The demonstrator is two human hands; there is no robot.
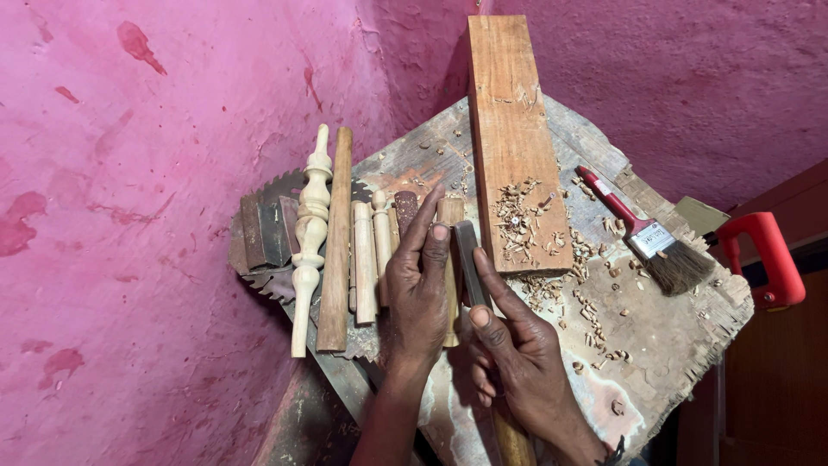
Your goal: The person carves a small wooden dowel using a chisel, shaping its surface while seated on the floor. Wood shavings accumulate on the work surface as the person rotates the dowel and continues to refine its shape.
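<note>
My left hand presses down on a pale wooden cylinder lying on the worn wooden board, fingers stretched along it. Beside it, my right hand grips a chisel; its dark metal blade points away from me and rests against the cylinder, while its wooden handle sticks out below my palm. Just right of the blade lies a long reddish plank with wood chips on it.
Left of my hands lie a turned white spindle, a brown stick, several short dowels and a circular saw blade. A red-handled brush and a red handle sit right. Pink walls close in behind.
</note>
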